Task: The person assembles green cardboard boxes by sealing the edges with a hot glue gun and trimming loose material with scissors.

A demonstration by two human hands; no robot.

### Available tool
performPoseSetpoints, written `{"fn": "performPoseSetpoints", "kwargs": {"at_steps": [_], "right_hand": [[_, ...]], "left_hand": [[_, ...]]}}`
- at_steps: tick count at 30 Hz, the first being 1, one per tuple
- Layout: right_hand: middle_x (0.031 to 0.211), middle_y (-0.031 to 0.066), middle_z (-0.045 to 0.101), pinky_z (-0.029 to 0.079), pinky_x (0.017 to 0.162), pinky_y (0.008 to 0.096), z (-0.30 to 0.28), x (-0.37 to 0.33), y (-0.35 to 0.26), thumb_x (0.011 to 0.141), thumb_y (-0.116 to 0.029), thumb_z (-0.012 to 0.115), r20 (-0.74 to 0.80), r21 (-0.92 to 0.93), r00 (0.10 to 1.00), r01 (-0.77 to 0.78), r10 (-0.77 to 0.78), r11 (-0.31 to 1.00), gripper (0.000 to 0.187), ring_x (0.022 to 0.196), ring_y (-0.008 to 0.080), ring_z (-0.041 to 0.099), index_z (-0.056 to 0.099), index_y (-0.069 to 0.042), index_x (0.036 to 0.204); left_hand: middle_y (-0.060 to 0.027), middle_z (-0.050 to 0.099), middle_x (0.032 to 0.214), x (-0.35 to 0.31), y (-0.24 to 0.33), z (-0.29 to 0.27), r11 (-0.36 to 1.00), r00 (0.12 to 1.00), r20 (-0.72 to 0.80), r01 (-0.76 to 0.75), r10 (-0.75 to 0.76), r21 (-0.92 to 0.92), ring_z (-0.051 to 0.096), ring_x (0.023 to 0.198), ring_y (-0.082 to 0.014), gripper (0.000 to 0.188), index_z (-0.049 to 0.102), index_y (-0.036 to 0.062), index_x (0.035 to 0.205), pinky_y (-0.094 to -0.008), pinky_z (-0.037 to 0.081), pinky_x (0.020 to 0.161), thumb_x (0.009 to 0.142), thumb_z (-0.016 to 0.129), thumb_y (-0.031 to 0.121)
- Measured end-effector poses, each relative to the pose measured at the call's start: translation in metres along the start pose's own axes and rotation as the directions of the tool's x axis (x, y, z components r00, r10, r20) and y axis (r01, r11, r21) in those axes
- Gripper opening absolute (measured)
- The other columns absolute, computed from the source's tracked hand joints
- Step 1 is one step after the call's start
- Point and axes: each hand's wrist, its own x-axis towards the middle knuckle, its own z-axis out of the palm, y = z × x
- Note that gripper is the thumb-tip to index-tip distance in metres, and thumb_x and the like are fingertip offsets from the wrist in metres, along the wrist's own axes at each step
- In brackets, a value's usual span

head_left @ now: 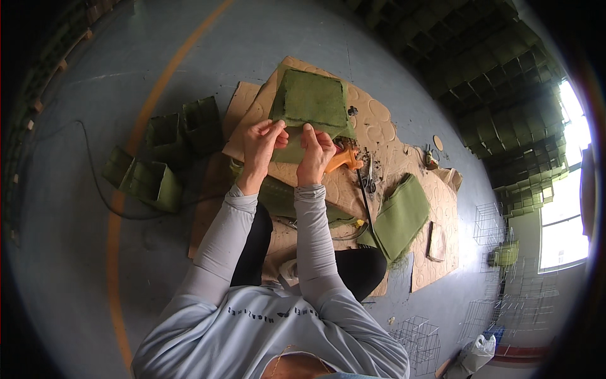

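A green fabric-covered box (314, 100) lies on a raised brown cardboard surface, its flat rectangular face with dark, rough edges turned up. Along its near edge, my left hand (259, 146) pinches the fabric with thumb and forefinger at the left corner. My right hand (314, 155) is closed in a pinch on the same edge, a little further right. Just right of that hand lies an orange glue gun (343, 160), partly hidden by my fingers. Scissors (368, 183) rest beside it among dark scraps.
Green fabric sheets (399, 218) lie on cardboard (442, 252) at my right. Several open green boxes (153, 184) stand on the floor at left, near a dark cable (95, 170). Stacked green boxes (486, 82) fill the far right; wire frames (416, 338) stand at lower right.
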Motion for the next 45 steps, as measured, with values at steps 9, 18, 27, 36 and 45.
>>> {"fn": "performPoseSetpoints", "kwargs": {"at_steps": [9, 18, 27, 36, 45], "right_hand": [[0.061, -0.0006, 0.056, 0.033, 0.056, 0.0237, 0.006, -0.004, -0.002, 0.084, -0.009, 0.070, -0.016, 0.017, 1.000, -0.006, 0.007, 1.000, 0.019, 0.057, 0.0071, 0.044, 0.062, -0.003, 0.068], [0.062, 0.0008, 0.057, 0.035, 0.055, 0.0233, 0.000, 0.000, 0.000, 0.084, -0.010, 0.071, 0.019, 0.011, 1.000, -0.002, 0.002, 1.000, 0.020, 0.056, 0.0081, 0.047, 0.062, 0.000, 0.069], [0.061, 0.0008, 0.057, 0.035, 0.055, 0.0232, 0.000, 0.000, -0.004, 0.083, -0.010, 0.071, 0.001, 0.009, 1.000, -0.015, 0.015, 1.000, 0.020, 0.056, 0.0082, 0.046, 0.062, -0.001, 0.068], [0.061, 0.0022, 0.058, 0.036, 0.056, 0.0244, 0.004, -0.003, -0.004, 0.082, -0.009, 0.071, -0.002, 0.027, 0.998, -0.060, 0.060, 0.998, 0.019, 0.055, 0.0093, 0.047, 0.061, -0.002, 0.068], [0.066, 0.0029, 0.061, 0.039, 0.054, 0.0234, -0.023, -0.005, -0.022, 0.091, -0.027, 0.065, 0.048, -0.022, 0.990, -0.133, 0.134, 0.991, 0.030, 0.056, 0.0090, 0.051, 0.065, 0.001, 0.078]], "left_hand": [[-0.0035, 0.064, 0.067, 0.007, -0.002, -0.004, 0.998, 1.000, 0.006, 0.006, -0.006, 0.067, 0.058, 0.055, -0.0089, 0.025, 0.067, 0.0008, 0.081, -0.0215, 0.047, 0.051, 0.088, 0.067, 0.024], [0.0000, 0.061, 0.064, 0.008, 0.005, -0.011, 0.999, 1.000, -0.013, 0.018, -0.018, 0.043, 0.055, 0.055, -0.0059, 0.023, 0.065, 0.0049, 0.079, -0.0199, 0.045, 0.052, 0.090, 0.064, 0.025], [0.0012, 0.059, 0.065, 0.011, 0.007, -0.008, 0.989, 0.995, 0.088, 0.036, -0.050, 0.145, 0.053, 0.055, -0.0047, 0.027, 0.062, 0.0059, 0.076, -0.0189, 0.043, 0.051, 0.091, 0.064, 0.028], [0.0054, 0.049, 0.062, 0.026, 0.003, -0.012, 0.988, 0.995, 0.095, -0.048, 0.034, 0.144, 0.046, 0.054, -0.0035, 0.028, 0.057, 0.0107, 0.077, -0.0198, 0.037, 0.051, 0.092, 0.064, 0.033], [0.0054, 0.048, 0.062, 0.031, 0.004, -0.022, 0.954, 0.994, 0.048, -0.104, 0.094, 0.282, 0.045, 0.054, -0.0042, 0.034, 0.057, 0.0083, 0.076, -0.0210, 0.035, 0.048, 0.092, 0.061, 0.038]]}}
